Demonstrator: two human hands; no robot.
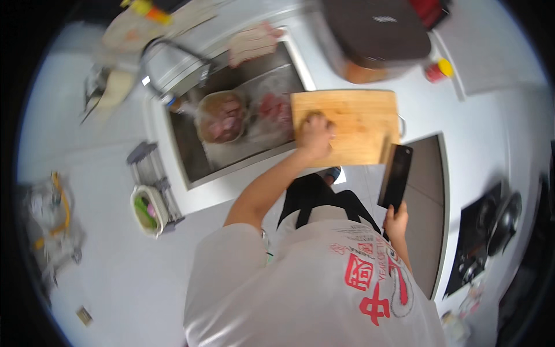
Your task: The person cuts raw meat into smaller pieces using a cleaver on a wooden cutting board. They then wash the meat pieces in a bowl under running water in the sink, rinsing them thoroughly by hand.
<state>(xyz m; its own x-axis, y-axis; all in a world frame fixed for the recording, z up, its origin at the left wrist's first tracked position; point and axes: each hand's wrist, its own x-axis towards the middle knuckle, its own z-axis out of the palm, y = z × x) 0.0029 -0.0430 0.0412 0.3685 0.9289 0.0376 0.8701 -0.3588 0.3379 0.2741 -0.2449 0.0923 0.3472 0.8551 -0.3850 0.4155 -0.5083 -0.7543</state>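
Note:
My left hand (317,133) rests on the left part of a wooden cutting board (362,108), its fingers curled; blur hides whether anything lies under them. The board lies on the counter beside the sink (190,154), its left end at the sink's right edge. In my right hand (396,217), at the lower right of the board, is the handle of a cleaver (396,175) with a dark blade, its top near the board's lower right corner. Inside the sink are a bowl of raw meat (223,123) and, beside it, more red meat (275,108) on a pale sheet or bag.
A dark-lidded bin (377,30) stands behind the board, with a yellow-capped jar (438,70) to its right. A faucet (204,71) arches over the sink; a striped cloth (253,42) hangs at its back. A basket (149,211) is at left, a pan (505,223) at right.

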